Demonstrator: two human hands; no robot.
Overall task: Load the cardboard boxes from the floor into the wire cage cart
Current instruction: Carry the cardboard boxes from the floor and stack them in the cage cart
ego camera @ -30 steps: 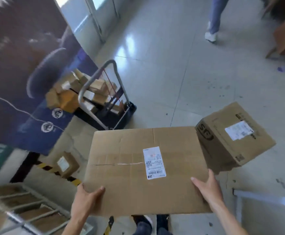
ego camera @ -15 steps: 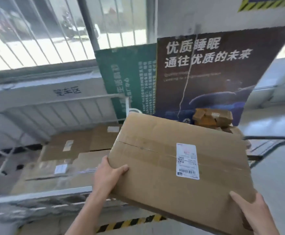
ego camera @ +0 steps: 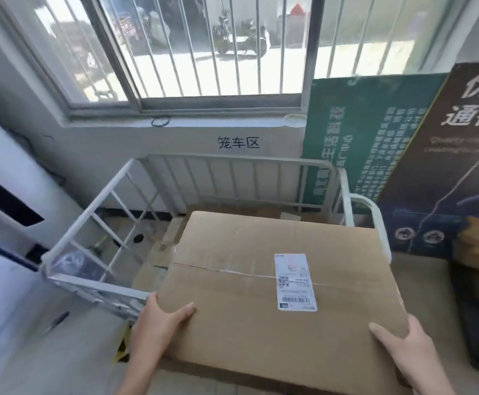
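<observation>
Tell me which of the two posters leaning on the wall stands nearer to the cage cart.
The green poster: its edge is right behind the wire cage cart. The dark poster stands farther right.

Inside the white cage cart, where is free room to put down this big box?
The cage cart looks freest in its left half, between the left rail and the held cardboard box. The right half is hidden under the box. Both hands, left and right, grip its near corners.

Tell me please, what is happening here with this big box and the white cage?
A person holds a large flat cardboard box with both bare hands, the left hand at its near left corner and the right hand at its near right corner. The box is over the near right side of the white wire cage cart, not yet set down. Other cardboard lies inside the cart. The cart stands below a barred window.
</observation>
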